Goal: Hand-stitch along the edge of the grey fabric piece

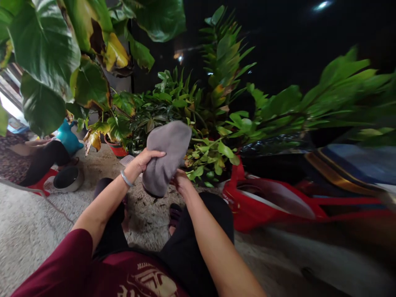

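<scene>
In front of me, above my knees, is a soft grey fabric piece (168,142), rounded at both ends and creased across the middle. I cannot make out its exact kind. My left hand (145,160) grips its left edge, thumb on top and the other fingers hidden beneath. At the lower right edge, my right hand (181,181) is closed on the same piece, its fingertips partly hidden behind it. A pale printed card or tag (126,160) shows beside my left wrist; whether it is attached cannot be told.
Leafy potted plants (173,97) stand close ahead, with a red pot (116,148) at the left. A red bag (247,206) lies open to my right. At the left, another person (34,154) sits on a red stool (41,183) near a grey bowl (68,179) on the concrete floor.
</scene>
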The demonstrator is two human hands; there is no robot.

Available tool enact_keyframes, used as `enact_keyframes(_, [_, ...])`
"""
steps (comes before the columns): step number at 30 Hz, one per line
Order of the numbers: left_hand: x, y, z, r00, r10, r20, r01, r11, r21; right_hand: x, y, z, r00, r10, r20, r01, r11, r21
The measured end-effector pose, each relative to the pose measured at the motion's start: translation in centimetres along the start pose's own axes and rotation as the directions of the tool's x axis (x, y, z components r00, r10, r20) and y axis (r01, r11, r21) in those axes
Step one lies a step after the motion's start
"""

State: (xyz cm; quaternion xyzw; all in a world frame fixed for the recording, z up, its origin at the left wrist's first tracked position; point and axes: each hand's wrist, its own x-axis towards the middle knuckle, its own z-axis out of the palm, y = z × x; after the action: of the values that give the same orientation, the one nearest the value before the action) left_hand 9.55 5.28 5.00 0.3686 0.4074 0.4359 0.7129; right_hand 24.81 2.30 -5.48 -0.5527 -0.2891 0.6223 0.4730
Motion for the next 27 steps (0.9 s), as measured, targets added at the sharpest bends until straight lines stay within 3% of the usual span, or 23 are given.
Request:
enact_keyframes(3, [-3.0, -4.3, -3.7, 0.973, -0.211, -0.088, 0.22, 0.97, 0.107, -0.2, -0.1, -0.3, 0.998, 0.049, -0.048, -0.048, 0.999, 0.018])
enact_keyframes(6, [-6.4, -5.9, -6.9, 0.928, -0.369, -0.047, 0.372, 0.92, 0.12, -0.4, -0.2, -0.6, 0.995, 0.069, -0.067, -0.066, 0.997, 0.033])
enact_keyframes(9, [-7.6, -3.3, -6.8, 0.954, -0.297, 0.049, 0.29, 0.95, 0.12, -0.7, -0.4, -0.5, 0.997, 0.056, -0.053, -0.054, 0.997, 0.049])
enact_keyframes(13, [-5.5, 2.6, -3.3, 0.998, -0.029, 0.055, 0.029, 1.0, 0.004, -1.3, -0.9, -0.1, 0.999, 0.036, -0.001, -0.036, 0.997, 0.065])
enact_keyframes(15, [-4.0, 3.9, -1.9, 0.998, 0.052, 0.032, -0.05, 0.998, -0.043, -1.4, -1.1, 0.1, 0.999, 0.024, 0.027, -0.026, 0.996, 0.083])
enact_keyframes(18, [-2.5, 2.3, -1.8, 0.999, 0.041, -0.025, -0.042, 0.998, -0.042, -1.3, -1.2, 0.1, 0.999, 0.023, 0.022, -0.025, 0.995, 0.098])
enact_keyframes(23, [-4.0, -4.6, -5.9, 0.969, -0.152, -0.195, 0.186, 0.967, 0.173, -0.6, -0.8, 0.0, 0.997, 0.063, -0.05, -0.059, 0.995, 0.077])
enact_keyframes(25, [-5.4, -5.4, -6.9, 0.962, -0.237, -0.137, 0.262, 0.943, 0.204, -0.4, -0.7, -0.1, 0.995, 0.076, -0.065, -0.072, 0.995, 0.07])
enact_keyframes(27, [-6.5, -4.2, -7.2, 0.968, -0.247, -0.044, 0.251, 0.947, 0.202, -0.5, -0.8, 0.0, 0.995, 0.076, -0.057, -0.072, 0.995, 0.069])
